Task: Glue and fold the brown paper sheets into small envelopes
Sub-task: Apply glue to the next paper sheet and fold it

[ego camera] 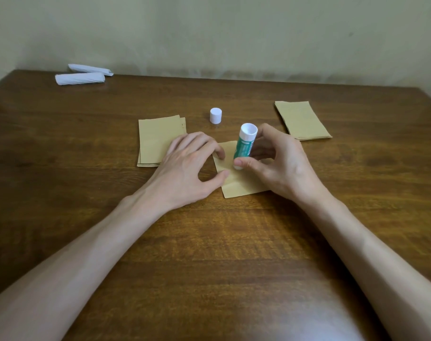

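we see the right hand (276, 161) curled around a green glue stick (244, 146), thumb and fingers pinching its lower part. the stick stands tilted, its white base end up, and its lower end touches a single brown paper sheet (239, 183) in the middle of the wooden table (209, 254). the left hand (187, 166) rests on the left part of that sheet with fingers spread and bent, thumb and fingertips pressing the paper flat and gripping nothing. a white cap (215, 115) stands on the table just beyond the hands, apart from the stick. to the left lies a small stack of brown sheets (155, 141), partly under the left hand's fingers. to the right, well apart from the hands, lies a second stack of brown paper (301, 119). at the far left edge of the table, near the wall, lie two white rolled paper pieces (82, 75), side by side.
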